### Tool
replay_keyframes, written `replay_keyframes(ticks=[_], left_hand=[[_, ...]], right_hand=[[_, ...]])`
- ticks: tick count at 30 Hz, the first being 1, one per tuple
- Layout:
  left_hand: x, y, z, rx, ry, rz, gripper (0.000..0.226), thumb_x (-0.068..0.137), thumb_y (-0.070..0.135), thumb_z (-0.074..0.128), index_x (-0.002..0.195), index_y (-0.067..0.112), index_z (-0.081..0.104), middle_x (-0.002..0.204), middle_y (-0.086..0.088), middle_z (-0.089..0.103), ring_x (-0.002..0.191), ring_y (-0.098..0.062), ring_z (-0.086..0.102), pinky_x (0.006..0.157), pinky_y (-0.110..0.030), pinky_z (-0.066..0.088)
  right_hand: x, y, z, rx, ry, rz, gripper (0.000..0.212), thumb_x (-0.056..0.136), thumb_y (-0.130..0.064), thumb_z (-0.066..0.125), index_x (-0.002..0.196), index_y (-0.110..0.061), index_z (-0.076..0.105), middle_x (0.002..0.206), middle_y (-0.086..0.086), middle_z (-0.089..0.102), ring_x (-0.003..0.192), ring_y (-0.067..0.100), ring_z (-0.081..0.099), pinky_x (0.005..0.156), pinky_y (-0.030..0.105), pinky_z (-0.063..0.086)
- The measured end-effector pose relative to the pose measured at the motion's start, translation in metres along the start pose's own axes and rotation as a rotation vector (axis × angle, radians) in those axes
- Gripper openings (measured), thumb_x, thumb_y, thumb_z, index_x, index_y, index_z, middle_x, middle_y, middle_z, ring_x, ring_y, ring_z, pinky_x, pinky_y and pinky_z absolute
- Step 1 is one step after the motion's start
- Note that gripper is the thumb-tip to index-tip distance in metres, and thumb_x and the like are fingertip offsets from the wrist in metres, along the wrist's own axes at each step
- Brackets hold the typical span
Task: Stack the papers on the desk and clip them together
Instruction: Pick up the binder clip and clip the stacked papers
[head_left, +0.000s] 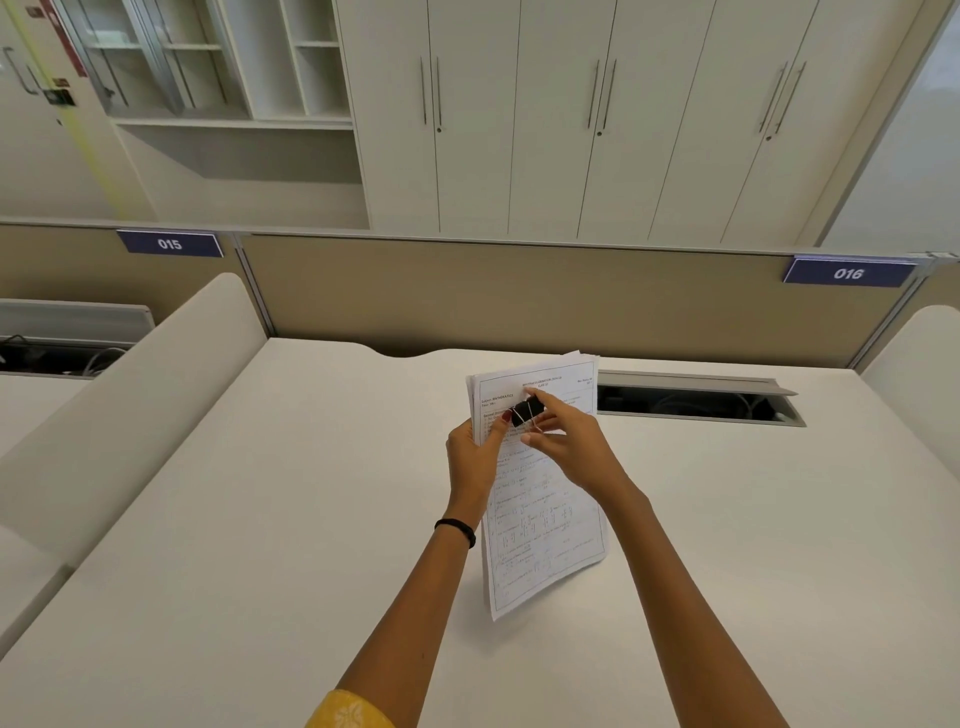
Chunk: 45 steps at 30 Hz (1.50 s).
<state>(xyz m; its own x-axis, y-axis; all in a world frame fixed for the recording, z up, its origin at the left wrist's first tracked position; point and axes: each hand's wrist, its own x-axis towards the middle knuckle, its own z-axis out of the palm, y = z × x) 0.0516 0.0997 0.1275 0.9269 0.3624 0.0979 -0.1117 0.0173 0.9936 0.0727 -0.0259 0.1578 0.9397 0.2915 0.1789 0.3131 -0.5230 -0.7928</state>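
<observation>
Yellow sleeve (348, 709) nearest camera, left forearm rising from it. Left hand (475, 457) closed on left edge of paper stack (545, 519), thumb on top sheet; stack tilted, lower edge resting on desk (260, 519), long axis running away from camera. Right hand (566, 441) pinched on black binder clip (525, 413), which sits over upper left of page, just beside left thumb. Whether clip already bites sheets: cannot tell. Judgement: coming move turns on clip mouth meeting stack's top-left edge; right hand nearer.
</observation>
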Motion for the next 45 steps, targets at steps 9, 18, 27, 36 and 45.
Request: replay_keyframes(ticks=[9, 18, 27, 36, 45], left_hand=[[0.001, 0.006, -0.003, 0.036, -0.049, 0.005, 0.009, 0.089, 0.03, 0.057, 0.097, 0.026, 0.059, 0.088, 0.004, 0.065, 0.07, -0.012, 0.063, 0.052, -0.013, 0.05], [0.009, 0.013, -0.009, 0.11, -0.157, 0.023, 0.003, 0.089, 0.033, 0.057, 0.086, 0.033, 0.058, 0.086, 0.004, 0.067, 0.071, -0.014, 0.065, 0.059, -0.019, 0.054], [0.013, 0.019, -0.015, 0.1, -0.327, 0.074, 0.019, 0.095, 0.035, 0.041, 0.097, 0.027, 0.058, 0.09, 0.003, 0.068, 0.071, -0.014, 0.067, 0.059, -0.02, 0.054], [0.011, 0.021, -0.02, 0.071, -0.442, 0.028, 0.026, 0.097, 0.037, 0.035, 0.103, 0.028, 0.059, 0.09, 0.003, 0.067, 0.072, -0.012, 0.067, 0.061, -0.019, 0.053], [0.011, 0.021, -0.02, 0.136, -0.423, 0.058, 0.023, 0.097, 0.035, 0.038, 0.097, 0.03, 0.061, 0.089, 0.006, 0.067, 0.07, -0.008, 0.067, 0.059, -0.017, 0.052]], right_hand=[[-0.004, 0.013, 0.004, 0.1, 0.119, -0.014, 0.037, 0.083, -0.023, 0.065, 0.117, -0.009, 0.056, 0.103, -0.001, 0.062, 0.088, 0.006, 0.058, 0.069, 0.004, 0.047], [-0.001, 0.003, -0.019, 0.161, 0.295, -0.098, 0.03, 0.084, -0.015, 0.064, 0.112, -0.005, 0.063, 0.105, 0.004, 0.063, 0.09, 0.012, 0.063, 0.077, 0.008, 0.05], [0.003, -0.037, -0.065, -0.042, 0.231, -0.246, 0.037, 0.076, -0.013, 0.073, 0.111, -0.005, 0.064, 0.107, 0.006, 0.067, 0.093, 0.012, 0.063, 0.085, 0.006, 0.046], [0.013, -0.054, -0.08, -0.209, 0.091, -0.264, 0.039, 0.075, -0.013, 0.074, 0.111, -0.004, 0.065, 0.109, 0.009, 0.068, 0.094, 0.008, 0.061, 0.085, 0.011, 0.045], [0.018, -0.065, -0.084, -0.286, -0.011, -0.239, 0.034, 0.078, -0.012, 0.07, 0.111, -0.004, 0.065, 0.11, 0.01, 0.068, 0.092, 0.008, 0.061, 0.085, 0.019, 0.047]])
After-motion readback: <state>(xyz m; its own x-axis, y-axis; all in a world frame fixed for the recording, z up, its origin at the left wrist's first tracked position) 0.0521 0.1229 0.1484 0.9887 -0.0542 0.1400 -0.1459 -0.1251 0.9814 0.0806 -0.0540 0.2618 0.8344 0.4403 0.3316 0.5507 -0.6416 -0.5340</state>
